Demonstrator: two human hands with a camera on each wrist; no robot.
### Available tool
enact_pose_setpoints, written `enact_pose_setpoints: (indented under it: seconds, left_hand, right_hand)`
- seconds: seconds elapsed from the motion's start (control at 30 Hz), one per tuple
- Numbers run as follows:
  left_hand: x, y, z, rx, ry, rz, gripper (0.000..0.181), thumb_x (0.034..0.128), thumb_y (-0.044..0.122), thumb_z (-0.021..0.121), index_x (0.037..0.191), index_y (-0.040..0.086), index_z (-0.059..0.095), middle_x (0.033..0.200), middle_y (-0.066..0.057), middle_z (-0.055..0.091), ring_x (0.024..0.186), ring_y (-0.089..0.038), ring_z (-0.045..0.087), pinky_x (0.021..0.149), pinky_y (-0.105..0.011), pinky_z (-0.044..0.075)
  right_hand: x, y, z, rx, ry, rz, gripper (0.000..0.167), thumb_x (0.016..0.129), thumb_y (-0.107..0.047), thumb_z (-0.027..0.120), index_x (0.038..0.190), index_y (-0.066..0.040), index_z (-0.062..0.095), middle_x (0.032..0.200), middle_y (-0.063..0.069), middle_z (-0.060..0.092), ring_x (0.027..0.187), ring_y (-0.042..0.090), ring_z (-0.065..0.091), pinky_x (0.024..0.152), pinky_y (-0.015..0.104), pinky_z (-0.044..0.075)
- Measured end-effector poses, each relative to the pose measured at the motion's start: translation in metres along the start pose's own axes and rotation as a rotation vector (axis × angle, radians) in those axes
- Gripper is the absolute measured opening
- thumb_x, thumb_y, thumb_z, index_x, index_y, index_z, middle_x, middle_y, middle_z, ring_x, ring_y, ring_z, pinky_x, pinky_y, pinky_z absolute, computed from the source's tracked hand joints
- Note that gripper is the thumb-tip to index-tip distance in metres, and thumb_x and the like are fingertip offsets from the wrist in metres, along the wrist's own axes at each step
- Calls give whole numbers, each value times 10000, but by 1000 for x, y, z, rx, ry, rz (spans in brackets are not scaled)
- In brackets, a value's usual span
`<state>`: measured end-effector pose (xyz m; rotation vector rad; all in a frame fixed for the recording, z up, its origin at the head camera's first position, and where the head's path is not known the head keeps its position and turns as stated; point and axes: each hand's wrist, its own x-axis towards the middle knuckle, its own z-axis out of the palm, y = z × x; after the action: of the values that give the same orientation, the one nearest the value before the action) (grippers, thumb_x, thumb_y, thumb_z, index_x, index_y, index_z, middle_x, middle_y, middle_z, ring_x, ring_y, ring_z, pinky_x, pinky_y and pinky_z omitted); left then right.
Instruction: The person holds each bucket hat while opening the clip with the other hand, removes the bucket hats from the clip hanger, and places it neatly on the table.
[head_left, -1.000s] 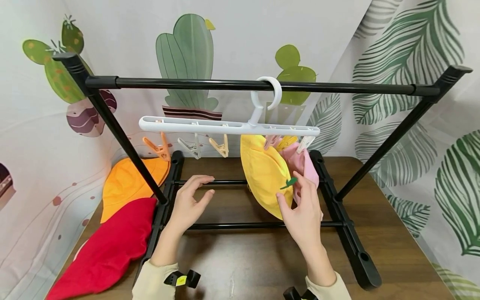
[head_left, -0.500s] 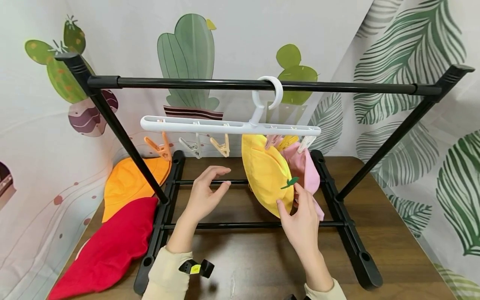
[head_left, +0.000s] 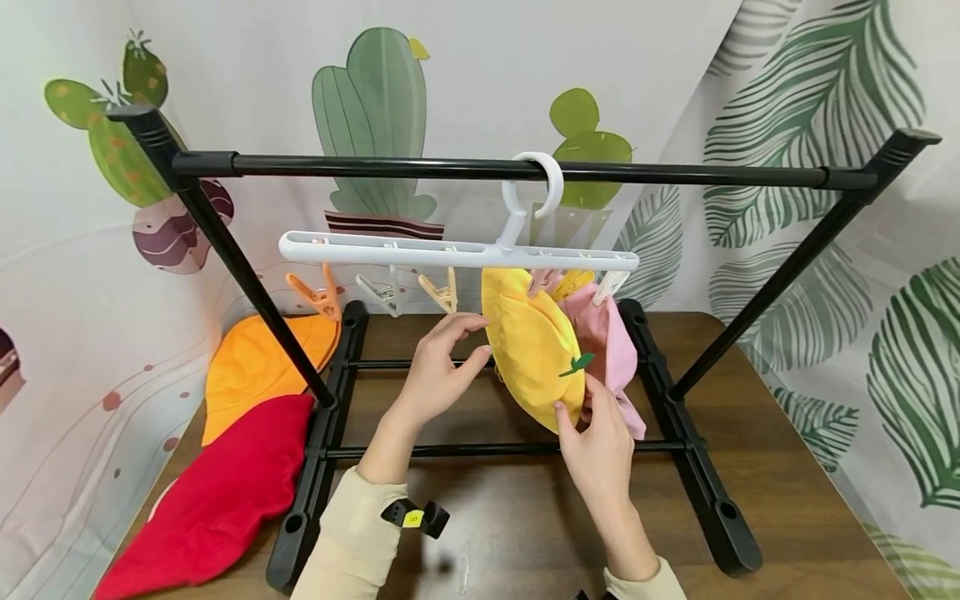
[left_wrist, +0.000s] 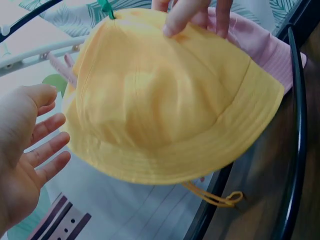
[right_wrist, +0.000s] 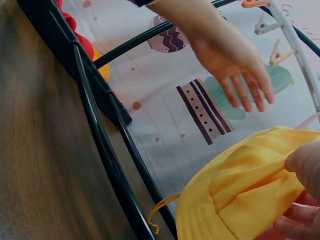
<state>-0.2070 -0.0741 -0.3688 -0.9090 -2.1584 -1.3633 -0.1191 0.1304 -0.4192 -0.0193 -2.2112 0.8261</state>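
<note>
A yellow hat (head_left: 528, 350) with a green leaf tab hangs from clips under the white hanger (head_left: 405, 250). Behind it, to the right, hangs a pink hat (head_left: 611, 346). My right hand (head_left: 603, 450) pinches the lower right part of the yellow hat between thumb and fingers, which shows in the right wrist view too. My left hand (head_left: 435, 375) is at the yellow hat's left edge with relaxed, parted fingers; in the left wrist view the hand (left_wrist: 25, 145) holds nothing, and whether a fingertip touches the brim I cannot tell.
The hanger hooks over the top bar of a black rack (head_left: 360, 168). Three unused clips, one of them orange (head_left: 318, 296), hang at its left. An orange hat (head_left: 262, 367) and a red hat (head_left: 217, 492) lie left on the wooden table (head_left: 487, 533). A patterned curtain stands behind.
My left hand has moved right and up to the yellow hat's left edge. The right hand has shifted slightly down along the hat, and its fingers have closed on the fabric.
</note>
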Motion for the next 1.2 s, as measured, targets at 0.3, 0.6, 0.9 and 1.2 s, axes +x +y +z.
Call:
enact_pose_setpoints:
  seconds: [0.3, 0.6, 0.9, 1.2]
  left_hand:
    - [19, 6, 15, 36, -9, 19, 302, 870, 182, 601, 1156, 84, 586, 1130, -41, 582, 1025, -248, 559, 886, -345, 442]
    - [35, 11, 20, 70, 39, 10, 297, 883, 217, 584, 1163, 122, 573, 1153, -26, 567, 1073, -203, 516, 870, -373, 427]
    - [51, 16, 26, 74, 37, 44, 284, 885, 209, 589, 1154, 117, 585, 1148, -21, 582, 1086, -173, 494, 893, -335, 415]
    - [67, 22, 30, 96, 20, 56, 283, 889, 207, 581, 1162, 136, 573, 1126, -45, 582, 1057, -182, 519, 892, -333, 422]
  right_hand:
    - [-3, 1, 5, 11, 78, -35, 220, 765, -57, 679, 973, -38, 608, 808, 67, 623, 715, 191, 604, 628, 347, 491]
    - [-3, 5, -3, -9, 116, -1, 103, 778, -65, 673, 868, -51, 624, 738, 78, 656, 675, 208, 608, 629, 382, 476]
    - [3, 7, -14, -13, 128, 15, 88, 797, -71, 656, 875, -38, 633, 771, 65, 638, 678, 181, 611, 659, 270, 481]
    - [5, 11, -21, 3, 162, 14, 76, 792, -53, 661, 856, -26, 630, 753, 71, 628, 651, 151, 602, 638, 69, 442]
